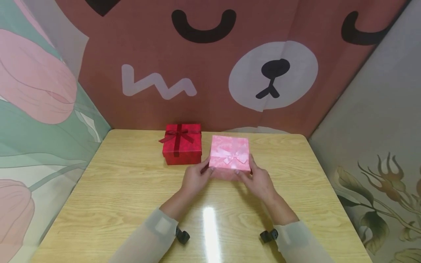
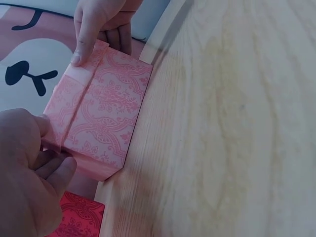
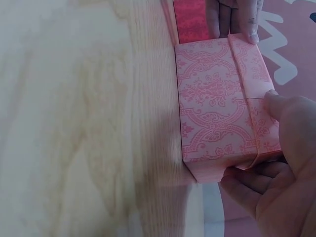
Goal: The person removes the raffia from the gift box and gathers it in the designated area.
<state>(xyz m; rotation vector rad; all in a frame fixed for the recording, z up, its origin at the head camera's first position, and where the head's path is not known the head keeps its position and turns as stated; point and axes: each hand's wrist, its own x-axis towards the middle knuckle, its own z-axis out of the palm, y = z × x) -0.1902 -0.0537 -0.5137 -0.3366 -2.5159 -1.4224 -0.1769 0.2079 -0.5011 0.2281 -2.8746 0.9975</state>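
Note:
A pink patterned gift box (image 1: 229,146) with a pale ribbon and bow on its lid is held between both hands, near the middle of the table. My left hand (image 1: 196,179) grips its left side, thumb on the lid's front edge and fingers along the side wall. From the right, my right hand (image 1: 260,181) grips the box the same way. In the left wrist view the gift box (image 2: 106,98) shows its front wall and lid edge, lid on. Close to my left hand stands a red gift box (image 1: 182,157) with a dark red ribbon and bow.
The boxes are on a light wood table (image 1: 131,204) with a bright light reflection near its front. A brown wall covering with a cartoon bear (image 1: 210,73) rises behind its back edge. Flower-printed coverings flank it left and right.

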